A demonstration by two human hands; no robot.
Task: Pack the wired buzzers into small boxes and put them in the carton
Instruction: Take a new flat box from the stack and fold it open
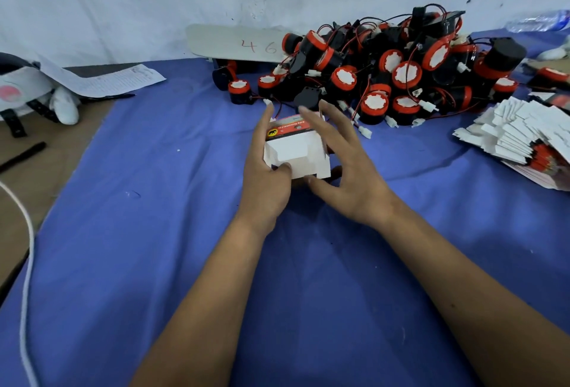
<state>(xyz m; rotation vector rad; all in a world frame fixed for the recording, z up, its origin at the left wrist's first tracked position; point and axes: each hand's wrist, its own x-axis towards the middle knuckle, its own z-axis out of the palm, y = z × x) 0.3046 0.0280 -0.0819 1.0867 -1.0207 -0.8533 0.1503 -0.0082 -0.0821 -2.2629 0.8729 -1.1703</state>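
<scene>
Both hands meet over a small box at the middle of the bench, which is covered in blue cloth. The left hand grips the box's left side, its thumb curled onto the white flap in front. The right hand has its fingers spread and loosely bent over the box's right side and top, its thumb reaching under the near edge. The box's white flaps stand open toward the camera, and a red and black printed panel faces up; what lies inside cannot be told.

Just behind the box is a heap of wired buzzers, black bodies with red rims and red and black leads. A fanned stack of flat boxes lies to the right. A sheet marked "46" leans on the wall, a printed paper lies far left, and a white cord runs along the left edge.
</scene>
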